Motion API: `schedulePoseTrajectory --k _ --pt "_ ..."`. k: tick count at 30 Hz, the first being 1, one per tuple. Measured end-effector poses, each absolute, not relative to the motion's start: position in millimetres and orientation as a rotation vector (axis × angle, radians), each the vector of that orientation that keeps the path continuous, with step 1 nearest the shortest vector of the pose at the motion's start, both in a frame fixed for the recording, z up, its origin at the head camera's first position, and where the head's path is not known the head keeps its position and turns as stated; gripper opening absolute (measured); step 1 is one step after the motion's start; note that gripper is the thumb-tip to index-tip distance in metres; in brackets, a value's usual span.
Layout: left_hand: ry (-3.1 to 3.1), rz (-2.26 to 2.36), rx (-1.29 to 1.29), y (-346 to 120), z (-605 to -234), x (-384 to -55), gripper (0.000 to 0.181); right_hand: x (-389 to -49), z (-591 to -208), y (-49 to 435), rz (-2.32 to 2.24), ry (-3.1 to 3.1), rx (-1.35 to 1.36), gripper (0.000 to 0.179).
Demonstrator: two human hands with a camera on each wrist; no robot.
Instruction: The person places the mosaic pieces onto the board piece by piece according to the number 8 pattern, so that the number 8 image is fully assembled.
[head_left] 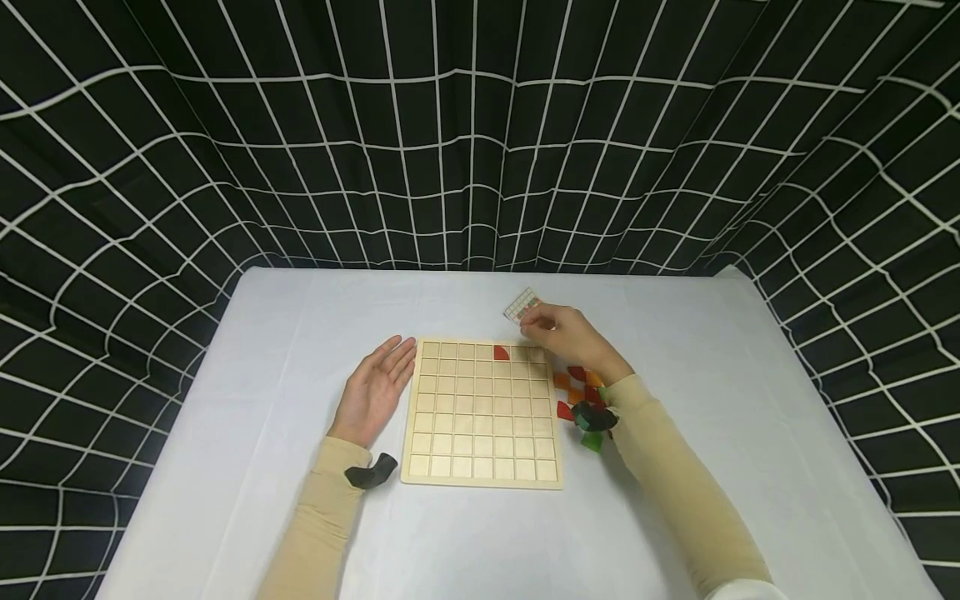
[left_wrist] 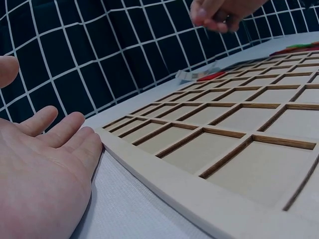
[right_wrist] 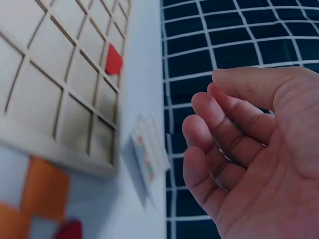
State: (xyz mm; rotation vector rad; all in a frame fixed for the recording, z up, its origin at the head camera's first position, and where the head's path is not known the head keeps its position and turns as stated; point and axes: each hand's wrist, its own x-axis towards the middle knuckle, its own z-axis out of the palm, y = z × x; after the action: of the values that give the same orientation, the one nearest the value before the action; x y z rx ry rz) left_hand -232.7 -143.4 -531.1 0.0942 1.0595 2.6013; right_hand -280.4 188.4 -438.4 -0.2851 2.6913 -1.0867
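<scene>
A square wooden grid board (head_left: 474, 407) lies on the white table with a red quarter-round tile (head_left: 501, 353) in a cell of its far row. Palm up, my left hand (head_left: 375, 392) rests beside the board's left edge, its straight fingers (left_wrist: 75, 144) right at the frame. My right hand (head_left: 566, 329) hovers over the board's far right corner with fingers loosely curled; in the right wrist view nothing shows between the thumb and fingers. Just beyond its fingertips, a small pattern card (head_left: 521, 307) with a printed grid stands tilted behind the board.
Loose tiles in several colours lie along the board's right side, partly under my right forearm: orange (head_left: 561, 381), red (head_left: 565, 410) and green (head_left: 592, 441) ones. A black curtain (head_left: 480, 167) with white grid lines surrounds the table's back and sides.
</scene>
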Motion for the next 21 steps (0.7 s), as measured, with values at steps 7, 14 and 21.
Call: schedulePoseTrajectory --k 7,14,21 --pt "1.063 2.604 0.071 -142 -531 -233 0.059 -265 -423 211 -0.966 2.76 -0.271 0.029" --pt "1.055 2.603 0.077 -143 -531 -233 0.059 -253 -427 223 -0.886 2.783 -0.24 0.026" --pt "1.041 2.607 0.069 -142 -531 -233 0.059 -246 -436 229 -0.829 2.79 -0.278 0.025"
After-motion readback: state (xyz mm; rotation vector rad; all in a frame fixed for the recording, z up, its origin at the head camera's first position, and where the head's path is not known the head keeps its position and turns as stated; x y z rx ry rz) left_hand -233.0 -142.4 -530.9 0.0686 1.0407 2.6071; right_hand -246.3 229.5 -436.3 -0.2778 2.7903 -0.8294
